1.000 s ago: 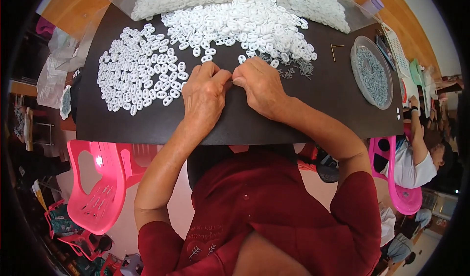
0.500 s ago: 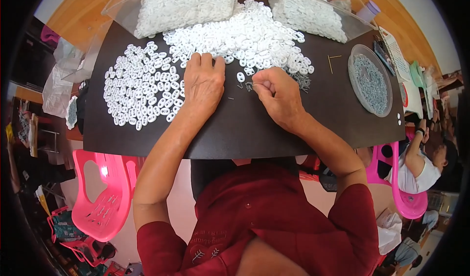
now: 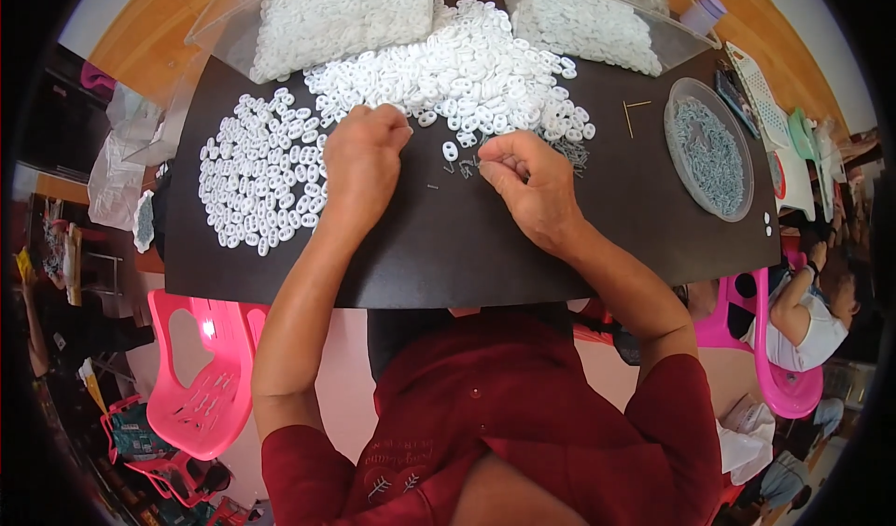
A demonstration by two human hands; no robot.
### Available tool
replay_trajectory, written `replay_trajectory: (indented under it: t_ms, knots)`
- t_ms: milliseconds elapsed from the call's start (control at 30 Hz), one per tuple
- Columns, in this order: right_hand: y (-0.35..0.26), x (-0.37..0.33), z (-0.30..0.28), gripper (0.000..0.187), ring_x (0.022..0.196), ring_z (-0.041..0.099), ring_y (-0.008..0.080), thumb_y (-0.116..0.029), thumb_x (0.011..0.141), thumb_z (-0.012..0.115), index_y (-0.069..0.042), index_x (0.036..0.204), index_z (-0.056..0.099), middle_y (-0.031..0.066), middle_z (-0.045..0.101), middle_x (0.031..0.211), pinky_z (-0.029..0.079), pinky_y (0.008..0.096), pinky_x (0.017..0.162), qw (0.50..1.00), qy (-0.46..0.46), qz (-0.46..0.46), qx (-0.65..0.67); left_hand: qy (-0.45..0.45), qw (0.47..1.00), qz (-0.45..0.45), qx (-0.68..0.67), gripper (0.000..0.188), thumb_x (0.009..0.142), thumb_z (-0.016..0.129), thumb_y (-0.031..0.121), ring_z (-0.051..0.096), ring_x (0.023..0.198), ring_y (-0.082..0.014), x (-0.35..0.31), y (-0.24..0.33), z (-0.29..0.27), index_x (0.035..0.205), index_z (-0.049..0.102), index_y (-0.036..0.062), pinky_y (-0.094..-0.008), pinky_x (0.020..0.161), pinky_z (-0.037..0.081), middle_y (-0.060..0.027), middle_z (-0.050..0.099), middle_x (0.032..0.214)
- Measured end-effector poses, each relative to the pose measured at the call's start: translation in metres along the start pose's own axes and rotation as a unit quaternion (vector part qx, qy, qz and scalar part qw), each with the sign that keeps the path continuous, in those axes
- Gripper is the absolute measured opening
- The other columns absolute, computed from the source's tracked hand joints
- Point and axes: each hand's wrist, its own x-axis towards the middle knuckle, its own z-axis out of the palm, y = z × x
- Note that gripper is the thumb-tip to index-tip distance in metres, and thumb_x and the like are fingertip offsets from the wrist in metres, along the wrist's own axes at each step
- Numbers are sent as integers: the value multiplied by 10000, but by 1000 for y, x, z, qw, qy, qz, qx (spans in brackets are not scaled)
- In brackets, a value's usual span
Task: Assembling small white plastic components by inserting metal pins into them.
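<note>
My left hand (image 3: 362, 164) is closed, its fingers curled under, between the main heap of white oval two-holed plastic pieces (image 3: 439, 73) and a flatter spread of the same pieces (image 3: 252, 167) on the left. Whatever lies in its fingers is hidden. My right hand (image 3: 534, 188) is pinched, thumb against fingers, over a few loose small grey screws (image 3: 467, 168). I cannot make out what its fingertips hold. One white piece (image 3: 450, 151) lies by itself between my hands, and a single screw (image 3: 432, 187) rests nearer me. More grey screws (image 3: 571, 155) lie behind my right hand.
Two clear bins (image 3: 347, 20) (image 3: 588, 27) of white pieces stand at the back. A round clear tub (image 3: 672, 153) of screws sits on the right, near a thin yellow L-shaped strip (image 3: 629, 120). Pink chairs (image 3: 201, 386) flank the dark table (image 3: 439, 265); a person (image 3: 807, 325) sits at right.
My left hand has shifted left toward the spread pieces, and its fingers have curled in more. The right hand stays pinched in nearly the same place. The whole view has moved slightly.
</note>
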Motion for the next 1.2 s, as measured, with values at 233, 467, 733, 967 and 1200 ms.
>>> replay_trajectory:
  t_ms: [233, 467, 733, 967, 1200]
  knots:
    - [-19, 0, 1, 138, 704, 530, 41, -16, 795, 655, -26, 928, 618, -10, 603, 796, 443, 195, 645, 994, -51, 59, 76, -43, 833, -264, -485, 97, 848, 613, 82, 491, 614, -61, -45, 30, -20, 888, 619, -6, -180, 544, 391, -5, 588, 761]
    - [-46, -4, 4, 155, 755, 561, 58, -3, 781, 659, -25, 930, 620, 4, 621, 850, 452, 205, 670, 986, -104, 87, 99, -17, 744, -311, -591, 101, 848, 612, 45, 530, 606, -85, -71, 42, -17, 919, 619, -25, -204, 529, 435, -60, 610, 755]
    - [-55, -9, 19, 159, 771, 570, 65, 5, 771, 660, -11, 925, 622, 17, 626, 859, 463, 213, 680, 986, -102, 60, 119, -1, 732, -302, -610, 96, 865, 599, 63, 545, 593, -89, -84, 50, -23, 913, 602, -21, -199, 499, 439, -74, 623, 759]
    - [-59, -9, 24, 153, 746, 558, 54, -6, 770, 663, -10, 918, 627, 10, 627, 855, 459, 205, 670, 981, -112, 77, 137, 20, 758, -295, -581, 79, 874, 582, 59, 521, 603, -65, -91, 49, -25, 911, 600, -8, -181, 515, 417, -43, 612, 757]
    - [-57, -7, 25, 157, 733, 551, 49, -16, 759, 669, -11, 911, 631, 2, 628, 831, 457, 201, 674, 984, -116, 81, 105, 40, 812, -262, -520, 64, 883, 575, 64, 482, 597, -33, -94, 52, -23, 894, 600, 7, -168, 509, 395, 5, 580, 742]
